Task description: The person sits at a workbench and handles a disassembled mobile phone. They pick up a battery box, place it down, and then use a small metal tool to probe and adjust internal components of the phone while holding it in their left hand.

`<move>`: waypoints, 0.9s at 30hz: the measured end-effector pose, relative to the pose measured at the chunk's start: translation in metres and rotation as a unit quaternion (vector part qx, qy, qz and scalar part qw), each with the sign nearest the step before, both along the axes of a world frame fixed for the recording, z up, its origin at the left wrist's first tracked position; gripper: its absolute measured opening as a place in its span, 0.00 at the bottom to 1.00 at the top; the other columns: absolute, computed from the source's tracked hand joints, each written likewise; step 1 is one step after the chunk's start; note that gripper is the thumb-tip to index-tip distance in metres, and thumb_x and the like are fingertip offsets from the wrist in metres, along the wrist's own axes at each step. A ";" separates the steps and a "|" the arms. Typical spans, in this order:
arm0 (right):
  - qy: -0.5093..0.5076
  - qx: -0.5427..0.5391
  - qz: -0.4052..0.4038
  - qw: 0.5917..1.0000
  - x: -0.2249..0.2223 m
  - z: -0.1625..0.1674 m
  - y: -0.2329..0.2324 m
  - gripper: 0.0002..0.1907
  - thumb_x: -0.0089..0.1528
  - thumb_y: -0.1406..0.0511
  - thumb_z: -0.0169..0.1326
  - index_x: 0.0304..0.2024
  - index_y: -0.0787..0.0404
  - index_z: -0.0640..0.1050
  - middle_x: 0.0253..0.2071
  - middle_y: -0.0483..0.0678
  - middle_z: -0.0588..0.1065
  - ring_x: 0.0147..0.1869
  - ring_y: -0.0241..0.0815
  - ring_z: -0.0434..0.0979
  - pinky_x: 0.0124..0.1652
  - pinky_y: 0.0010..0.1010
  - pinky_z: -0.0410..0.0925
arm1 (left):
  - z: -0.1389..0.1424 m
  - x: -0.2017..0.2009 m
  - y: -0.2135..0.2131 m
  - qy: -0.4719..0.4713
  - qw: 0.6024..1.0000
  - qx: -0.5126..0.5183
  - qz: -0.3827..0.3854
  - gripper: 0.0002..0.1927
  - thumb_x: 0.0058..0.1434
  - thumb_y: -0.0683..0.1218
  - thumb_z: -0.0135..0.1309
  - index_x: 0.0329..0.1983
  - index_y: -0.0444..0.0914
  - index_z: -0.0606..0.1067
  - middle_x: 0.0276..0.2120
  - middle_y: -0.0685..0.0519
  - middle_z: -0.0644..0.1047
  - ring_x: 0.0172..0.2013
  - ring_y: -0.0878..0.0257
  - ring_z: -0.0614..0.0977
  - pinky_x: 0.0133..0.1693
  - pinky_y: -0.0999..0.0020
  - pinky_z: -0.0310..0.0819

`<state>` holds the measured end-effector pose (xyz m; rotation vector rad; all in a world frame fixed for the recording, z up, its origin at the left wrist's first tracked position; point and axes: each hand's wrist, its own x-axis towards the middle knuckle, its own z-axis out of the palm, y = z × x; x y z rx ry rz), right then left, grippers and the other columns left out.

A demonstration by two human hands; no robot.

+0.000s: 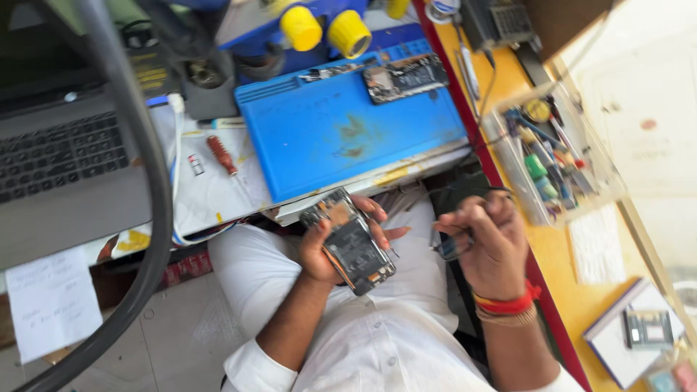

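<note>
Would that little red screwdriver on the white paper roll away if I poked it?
Probably a bit: the red screwdriver looks round-handled and lies loose on flat white paper. It seems small and light, so a nudge should move it easily.

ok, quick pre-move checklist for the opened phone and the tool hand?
1. Left hand grips the opened phone around its sides: ok.
2. Phone's exposed insides face up toward the camera: ok.
3. Right hand closed on a small dark tool: ok, kind of tool cannot tell.
4. Tool tip apart from the phone: ok.
5. Blue mat has bare room below the second phone: ok.
6. Loose screws on the phone: cannot tell, blurred.
</note>
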<state>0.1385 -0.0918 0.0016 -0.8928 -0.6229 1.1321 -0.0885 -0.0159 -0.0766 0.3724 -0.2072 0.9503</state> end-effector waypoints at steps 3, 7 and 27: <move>-0.004 -0.029 -0.011 1.000 -0.011 -0.008 0.009 0.10 0.69 0.74 0.49 0.42 0.57 0.63 0.37 0.52 0.75 0.43 0.50 0.84 0.34 0.30 0.73 | -0.008 0.019 -0.008 0.068 0.997 0.048 0.004 0.36 0.68 0.62 0.55 0.64 0.29 0.66 0.53 0.37 0.71 0.45 0.48 0.81 0.68 0.40 0.65; -0.129 -0.031 -0.069 0.989 -0.021 -0.021 0.012 0.14 0.66 0.76 0.54 0.38 0.58 0.62 0.35 0.51 0.77 0.41 0.43 0.82 0.39 0.31 0.73 | -0.008 0.034 -0.018 0.053 0.999 0.011 -0.007 0.36 0.65 0.62 0.56 0.61 0.29 0.67 0.52 0.41 0.70 0.41 0.50 0.80 0.62 0.42 0.69; 0.003 -0.044 0.069 0.997 0.035 -0.047 -0.017 0.12 0.70 0.65 0.50 0.45 0.70 0.78 0.45 0.54 0.79 0.45 0.45 0.84 0.44 0.39 0.79 | -0.008 0.036 -0.011 0.086 0.980 -0.001 0.180 0.35 0.65 0.61 0.60 0.61 0.31 0.69 0.51 0.42 0.71 0.37 0.59 0.75 0.53 0.50 0.66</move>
